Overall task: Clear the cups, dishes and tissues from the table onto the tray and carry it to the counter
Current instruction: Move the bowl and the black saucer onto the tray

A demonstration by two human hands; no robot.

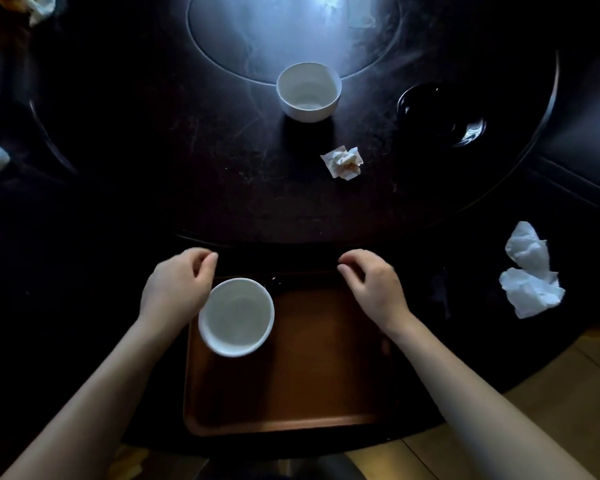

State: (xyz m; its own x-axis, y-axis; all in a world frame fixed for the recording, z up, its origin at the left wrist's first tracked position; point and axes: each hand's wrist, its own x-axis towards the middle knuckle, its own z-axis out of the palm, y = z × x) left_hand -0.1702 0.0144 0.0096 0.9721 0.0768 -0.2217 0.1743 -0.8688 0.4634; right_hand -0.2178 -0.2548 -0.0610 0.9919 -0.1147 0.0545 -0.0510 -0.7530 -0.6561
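Fingers [205,261] curl just beyond tray's white bowl [236,317].

You find no text, label, brand, number or sign that can be read anywhere in this view.
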